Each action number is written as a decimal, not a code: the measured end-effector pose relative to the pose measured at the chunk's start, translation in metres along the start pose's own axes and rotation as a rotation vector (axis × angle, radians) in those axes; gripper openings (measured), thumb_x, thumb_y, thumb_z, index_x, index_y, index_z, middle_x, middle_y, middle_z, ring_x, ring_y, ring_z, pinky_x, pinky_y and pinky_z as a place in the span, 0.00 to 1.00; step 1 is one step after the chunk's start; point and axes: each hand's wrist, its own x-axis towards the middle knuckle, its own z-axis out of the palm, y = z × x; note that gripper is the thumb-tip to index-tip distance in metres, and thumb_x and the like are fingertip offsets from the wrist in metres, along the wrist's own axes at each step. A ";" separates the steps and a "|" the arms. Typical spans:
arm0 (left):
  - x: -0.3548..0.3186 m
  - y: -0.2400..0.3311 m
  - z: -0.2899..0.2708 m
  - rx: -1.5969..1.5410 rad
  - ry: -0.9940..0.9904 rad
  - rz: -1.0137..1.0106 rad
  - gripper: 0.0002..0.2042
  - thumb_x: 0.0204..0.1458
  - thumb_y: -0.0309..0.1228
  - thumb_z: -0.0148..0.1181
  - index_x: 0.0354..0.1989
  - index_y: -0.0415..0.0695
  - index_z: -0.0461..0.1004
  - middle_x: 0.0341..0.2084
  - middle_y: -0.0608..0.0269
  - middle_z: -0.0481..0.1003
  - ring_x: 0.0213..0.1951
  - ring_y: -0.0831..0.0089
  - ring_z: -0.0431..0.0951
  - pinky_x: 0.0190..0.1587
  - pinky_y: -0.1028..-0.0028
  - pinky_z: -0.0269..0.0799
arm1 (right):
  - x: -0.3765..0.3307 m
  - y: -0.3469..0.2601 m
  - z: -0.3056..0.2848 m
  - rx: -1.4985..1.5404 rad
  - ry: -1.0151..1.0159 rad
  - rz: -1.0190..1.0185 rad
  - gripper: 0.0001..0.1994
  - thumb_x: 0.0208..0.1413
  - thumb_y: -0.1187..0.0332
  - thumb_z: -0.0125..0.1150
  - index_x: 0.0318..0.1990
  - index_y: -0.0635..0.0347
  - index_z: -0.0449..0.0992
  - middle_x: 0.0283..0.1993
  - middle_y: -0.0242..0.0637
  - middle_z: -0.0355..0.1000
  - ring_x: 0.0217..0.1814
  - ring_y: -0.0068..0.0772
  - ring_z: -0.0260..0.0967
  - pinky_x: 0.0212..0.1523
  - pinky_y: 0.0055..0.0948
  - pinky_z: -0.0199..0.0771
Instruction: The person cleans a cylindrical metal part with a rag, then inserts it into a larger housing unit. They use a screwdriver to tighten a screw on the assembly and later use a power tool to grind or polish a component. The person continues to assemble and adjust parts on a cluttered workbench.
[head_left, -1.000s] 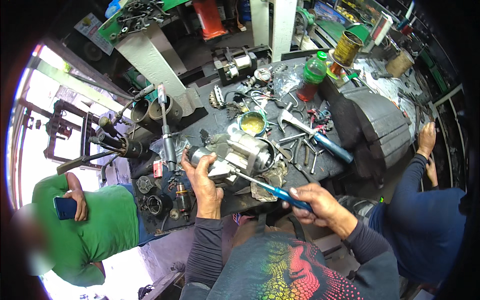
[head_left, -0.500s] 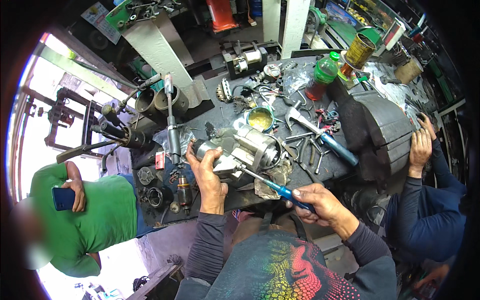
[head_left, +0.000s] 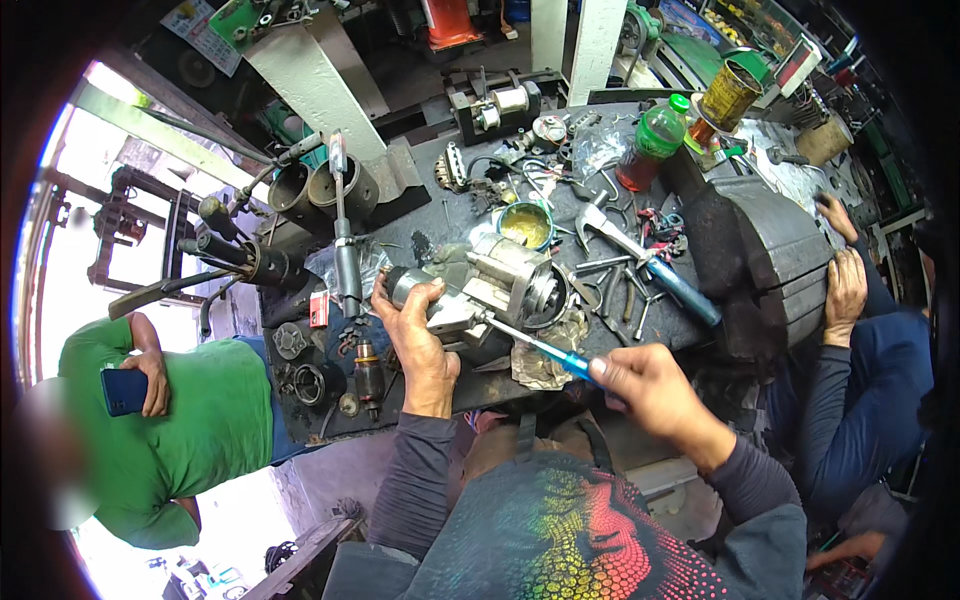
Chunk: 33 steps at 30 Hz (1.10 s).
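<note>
A silver starter motor [head_left: 510, 268] lies on the bench in front of me. My left hand [head_left: 425, 350] is closed around its near left end, with thumb and fingers on the cylindrical part. In my right hand [head_left: 655, 390] is a screwdriver [head_left: 572, 361] with a blue handle, the thumb lying along it. Its shaft slants up to the left, and the tip meets the near side of the motor. Whether the tip sits in a screw is too small to tell. Beneath the motor's right end is a crumpled, stained cloth [head_left: 548, 360].
A grease tin [head_left: 526, 226] stands behind the motor. Right of it lie a blue-handled hammer [head_left: 655, 270] and loose tools, near a large dark vise [head_left: 775, 265]. An armature [head_left: 369, 382] stands left. A person in green [head_left: 200, 420] is at left; another person's hand [head_left: 846, 290] touches the vise.
My right hand has rotated on the screwdriver handle, its back now turned up. The left hand keeps its hold. At right, one of the other person's hands has moved farther back.
</note>
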 end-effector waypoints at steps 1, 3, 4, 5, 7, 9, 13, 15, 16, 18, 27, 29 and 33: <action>0.000 0.000 0.000 -0.004 0.000 0.001 0.39 0.49 0.23 0.64 0.72 0.43 0.54 0.41 0.60 0.72 0.40 0.68 0.76 0.47 0.66 0.77 | 0.000 0.000 0.000 0.011 -0.045 -0.077 0.16 0.67 0.57 0.64 0.40 0.66 0.79 0.19 0.31 0.68 0.20 0.26 0.66 0.22 0.29 0.63; 0.000 0.001 0.001 -0.012 -0.009 -0.013 0.40 0.49 0.23 0.65 0.72 0.42 0.54 0.40 0.60 0.72 0.40 0.68 0.77 0.47 0.66 0.78 | 0.000 0.002 0.000 -0.042 -0.001 -0.168 0.15 0.67 0.59 0.64 0.40 0.65 0.78 0.21 0.30 0.69 0.21 0.25 0.67 0.23 0.28 0.64; -0.001 0.002 0.001 -0.009 -0.008 -0.039 0.40 0.48 0.24 0.65 0.71 0.42 0.55 0.41 0.60 0.72 0.42 0.68 0.76 0.48 0.67 0.76 | -0.001 0.004 -0.001 -0.062 0.021 -0.201 0.14 0.67 0.59 0.64 0.40 0.64 0.78 0.22 0.30 0.69 0.22 0.25 0.67 0.24 0.28 0.64; -0.001 0.003 0.001 -0.016 -0.015 -0.053 0.39 0.47 0.24 0.66 0.71 0.41 0.55 0.42 0.60 0.72 0.43 0.69 0.76 0.50 0.68 0.75 | -0.001 0.006 0.000 -0.080 0.020 -0.210 0.13 0.67 0.60 0.64 0.39 0.63 0.77 0.23 0.30 0.69 0.22 0.24 0.67 0.24 0.28 0.65; -0.002 0.004 0.001 -0.030 -0.025 -0.049 0.39 0.47 0.24 0.66 0.70 0.41 0.56 0.42 0.60 0.72 0.44 0.69 0.75 0.50 0.69 0.74 | -0.004 0.011 0.000 -0.780 0.340 -0.893 0.12 0.59 0.65 0.66 0.42 0.66 0.78 0.30 0.36 0.73 0.24 0.32 0.66 0.26 0.32 0.62; -0.003 0.004 0.000 -0.042 -0.002 -0.069 0.39 0.46 0.25 0.67 0.70 0.41 0.56 0.43 0.59 0.72 0.44 0.69 0.75 0.51 0.69 0.74 | -0.005 0.013 0.002 -1.227 0.531 -1.247 0.16 0.55 0.66 0.67 0.46 0.68 0.79 0.30 0.35 0.71 0.26 0.33 0.65 0.28 0.33 0.61; 0.000 0.004 0.000 -0.037 -0.016 -0.062 0.39 0.46 0.24 0.67 0.69 0.40 0.57 0.46 0.59 0.70 0.46 0.69 0.74 0.53 0.69 0.73 | -0.007 0.006 0.005 -1.147 0.356 -1.036 0.17 0.56 0.63 0.68 0.47 0.68 0.79 0.26 0.34 0.67 0.25 0.35 0.68 0.27 0.35 0.65; 0.004 0.003 0.000 0.021 -0.004 -0.033 0.41 0.48 0.25 0.66 0.73 0.43 0.53 0.40 0.61 0.73 0.42 0.68 0.77 0.49 0.66 0.76 | -0.008 0.001 0.007 -1.042 0.337 -0.981 0.18 0.57 0.62 0.69 0.47 0.68 0.78 0.26 0.35 0.68 0.24 0.37 0.69 0.26 0.38 0.67; 0.005 0.003 0.000 0.019 -0.028 -0.029 0.41 0.48 0.25 0.65 0.73 0.43 0.53 0.40 0.61 0.73 0.42 0.68 0.77 0.49 0.66 0.76 | -0.009 -0.001 0.007 -0.994 0.328 -0.921 0.18 0.57 0.61 0.69 0.47 0.67 0.78 0.25 0.35 0.68 0.24 0.39 0.70 0.26 0.40 0.68; 0.006 0.002 0.000 0.026 -0.035 -0.033 0.41 0.48 0.25 0.65 0.73 0.43 0.54 0.40 0.61 0.73 0.42 0.68 0.77 0.50 0.66 0.76 | -0.010 -0.004 0.004 -0.777 0.254 -0.748 0.15 0.61 0.59 0.67 0.39 0.66 0.79 0.21 0.39 0.70 0.19 0.42 0.69 0.23 0.41 0.69; -0.005 0.007 -0.001 0.030 -0.038 -0.106 0.39 0.48 0.27 0.64 0.71 0.43 0.58 0.50 0.57 0.70 0.49 0.65 0.75 0.49 0.65 0.76 | -0.002 0.008 0.003 -0.090 0.049 -0.343 0.16 0.65 0.55 0.65 0.37 0.61 0.79 0.23 0.30 0.68 0.20 0.22 0.63 0.19 0.27 0.60; -0.006 0.008 0.001 0.055 -0.012 -0.063 0.38 0.47 0.28 0.65 0.71 0.44 0.59 0.49 0.58 0.70 0.48 0.65 0.74 0.50 0.66 0.75 | -0.007 0.007 0.006 -0.555 0.301 -0.801 0.14 0.59 0.59 0.69 0.42 0.60 0.79 0.29 0.34 0.71 0.27 0.27 0.69 0.23 0.31 0.66; -0.007 0.005 0.001 -0.025 -0.031 -0.034 0.38 0.46 0.25 0.64 0.70 0.45 0.59 0.47 0.59 0.69 0.46 0.68 0.73 0.51 0.68 0.73 | -0.019 0.005 0.013 -1.068 0.497 -0.981 0.15 0.55 0.59 0.69 0.45 0.58 0.80 0.29 0.35 0.73 0.28 0.37 0.76 0.26 0.39 0.73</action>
